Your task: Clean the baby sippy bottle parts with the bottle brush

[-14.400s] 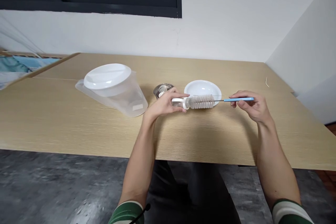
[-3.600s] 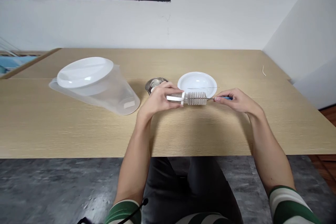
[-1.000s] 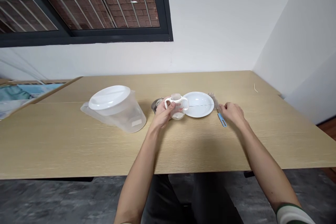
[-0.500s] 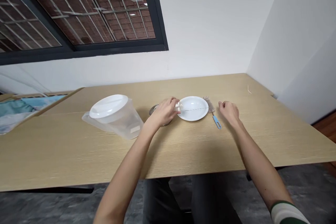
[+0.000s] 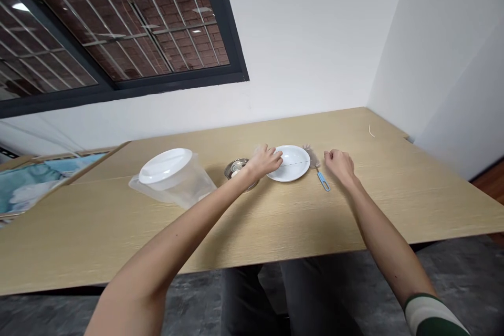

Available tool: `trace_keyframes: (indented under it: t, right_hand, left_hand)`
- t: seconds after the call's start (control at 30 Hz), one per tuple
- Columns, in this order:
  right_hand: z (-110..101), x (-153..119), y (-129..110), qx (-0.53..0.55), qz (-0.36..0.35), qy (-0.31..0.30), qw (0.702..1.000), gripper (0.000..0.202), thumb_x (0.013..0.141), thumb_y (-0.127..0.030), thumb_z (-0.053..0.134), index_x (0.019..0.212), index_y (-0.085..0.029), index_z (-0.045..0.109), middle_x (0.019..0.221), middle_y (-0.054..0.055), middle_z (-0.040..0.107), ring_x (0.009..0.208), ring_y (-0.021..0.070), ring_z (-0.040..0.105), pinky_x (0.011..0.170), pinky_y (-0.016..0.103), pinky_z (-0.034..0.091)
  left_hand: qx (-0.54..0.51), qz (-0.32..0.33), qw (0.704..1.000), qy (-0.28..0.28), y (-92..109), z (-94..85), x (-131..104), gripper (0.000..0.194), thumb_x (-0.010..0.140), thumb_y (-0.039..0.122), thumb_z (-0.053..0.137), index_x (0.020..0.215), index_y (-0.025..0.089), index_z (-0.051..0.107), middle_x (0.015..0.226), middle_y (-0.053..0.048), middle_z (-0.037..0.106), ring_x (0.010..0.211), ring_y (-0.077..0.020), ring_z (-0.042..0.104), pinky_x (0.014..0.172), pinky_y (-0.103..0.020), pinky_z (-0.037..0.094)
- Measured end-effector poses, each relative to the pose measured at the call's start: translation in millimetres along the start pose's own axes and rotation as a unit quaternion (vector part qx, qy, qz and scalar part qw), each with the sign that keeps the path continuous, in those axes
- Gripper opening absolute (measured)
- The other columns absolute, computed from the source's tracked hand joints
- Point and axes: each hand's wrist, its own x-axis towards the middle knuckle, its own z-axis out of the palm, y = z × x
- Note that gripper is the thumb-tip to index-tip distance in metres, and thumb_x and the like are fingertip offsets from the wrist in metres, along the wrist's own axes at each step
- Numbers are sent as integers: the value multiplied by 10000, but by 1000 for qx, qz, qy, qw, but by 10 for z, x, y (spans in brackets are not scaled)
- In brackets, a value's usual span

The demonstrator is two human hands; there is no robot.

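The left hand [image 5: 264, 160] is reaching over the left rim of the white plate [image 5: 293, 166], its fingers curled downward and seemingly resting on the rim; whether anything is pinched beneath them cannot be told, since the hand is covering that spot. Just left of the plate, a small metal bowl [image 5: 235, 169] is sitting with some pale pieces in it, and farther left a clear plastic pitcher [image 5: 173, 178] with a white lid is lying tilted on the surface [image 5: 275, 220]. The right hand [image 5: 337, 164] is hovering just right of the plate, loosely curled and holding nothing, next to the bottle brush [image 5: 318, 170], which is lying between that hand and the plate, bristles pointing away and blue handle loop toward the person. The brush is probably light, with soft, springy bristles on a thin bendable wire, so the stiff blue handle looks like the sound place to grip. The plate appears smooth and possibly slippery, best lifted at the rim.
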Motion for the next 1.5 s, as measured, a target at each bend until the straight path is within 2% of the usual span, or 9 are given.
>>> trace_keyframes:
  t: [0.2,0.4,0.9,1.07,1.13,1.2,1.33,1.4,1.5]
  right_hand:
    - [12,9,-5,0,-1,-8,1000,476,1008,-437,367,941,-169,755,986,169,756,892,242,680,683,298,353]
    - [42,23,13,0,-7,-9,1000,491,1016,-434,341,986,-169,753,1036,173,753,901,240,674,691,297,347]
    - [36,39,-1,25,-26,14,999,463,999,-424,393,911,-161,764,961,151,762,830,218,648,670,286,341]
    - [40,48,6,32,-29,22,999,463,995,-421,402,898,-155,767,950,154,760,825,216,643,683,287,345]
    - [45,51,7,34,-30,23,999,460,993,-420,405,886,-157,766,942,150,759,813,213,637,682,288,341]
    - [49,52,9,36,-30,25,999,456,993,-421,406,881,-158,762,936,143,759,802,209,631,675,287,333]
    - [46,44,9,38,-30,30,998,459,993,-434,411,857,-158,752,894,137,755,772,203,618,659,285,320]
    - [42,39,9,38,-29,32,998,456,991,-431,415,838,-161,748,872,134,752,759,202,614,654,286,314]
    - [39,35,10,39,-29,35,998,453,988,-428,417,817,-164,743,857,130,750,750,201,609,647,289,304]
  left_hand:
    - [11,37,998,46,-36,58,64,176,863,-4,601,857,139,703,910,-102,656,848,-233,593,706,-361,281]
    - [51,50,996,56,-83,-6,47,196,913,17,539,878,132,693,902,-100,649,837,-242,591,680,-370,275]
    - [-71,-38,997,-20,48,-98,13,297,876,-43,484,988,154,677,1041,-152,647,971,-276,591,749,-386,359]
    - [-142,-110,984,-20,-28,-97,-40,306,884,71,612,1183,137,613,1306,-194,572,1102,-310,593,872,-415,433]
    - [-228,-159,961,17,-76,-91,-108,381,880,162,673,1247,139,573,1344,-196,548,1150,-320,583,931,-439,452]
    - [-340,-199,915,91,-108,-87,-214,425,883,249,693,1270,150,551,1308,-167,574,1194,-302,574,992,-438,460]
    - [-525,-277,763,255,-30,-82,-515,497,810,429,762,1214,192,596,1276,-105,627,1194,-262,604,1036,-404,480]
    - [-577,-333,690,283,92,-58,-676,580,741,495,807,1199,190,623,1257,-109,658,1157,-277,633,1002,-407,507]
    - [-635,-366,613,295,331,23,-874,660,656,527,860,1177,180,649,1198,-121,691,1087,-289,665,952,-414,531]
